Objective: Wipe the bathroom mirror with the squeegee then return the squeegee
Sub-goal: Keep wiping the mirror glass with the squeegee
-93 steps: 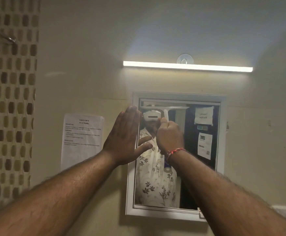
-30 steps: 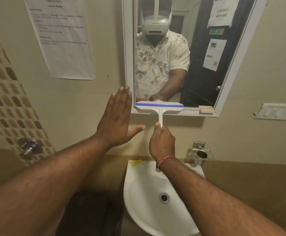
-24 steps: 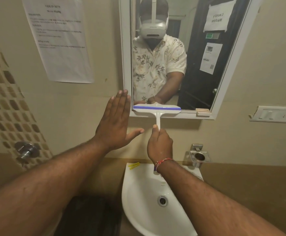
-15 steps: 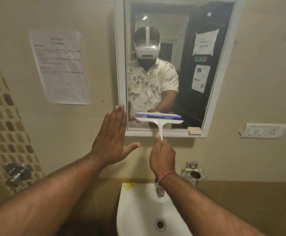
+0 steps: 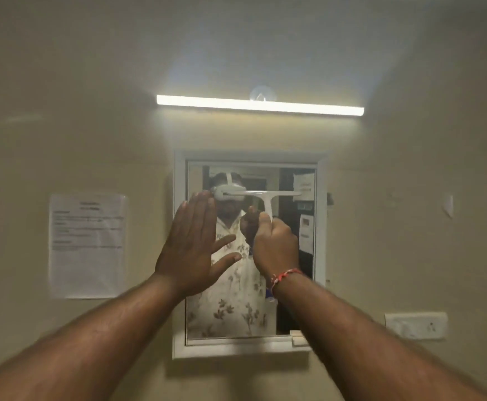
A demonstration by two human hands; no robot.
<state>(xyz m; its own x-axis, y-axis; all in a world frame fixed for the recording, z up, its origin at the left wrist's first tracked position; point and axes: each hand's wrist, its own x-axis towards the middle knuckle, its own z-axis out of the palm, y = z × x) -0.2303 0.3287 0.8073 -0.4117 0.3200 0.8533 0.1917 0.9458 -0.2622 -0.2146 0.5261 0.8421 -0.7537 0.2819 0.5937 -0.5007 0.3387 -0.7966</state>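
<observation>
Both arms raised — left hand (image 5: 191,244) flat, fingers spread; right hand (image 5: 275,244) fisted.

Bare forearms, red thread bracelet (image 5: 285,275) on right wrist, possibly beaded

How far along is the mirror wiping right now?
In hand: the right hand grips the squeegee by its handle, blade across the upper part of the mirror, set for a downward stroke. The left hand is open and flat over the mirror's left frame. How much glass is already clean cannot be told. Left: finishing the wipe and returning the squeegee.
</observation>
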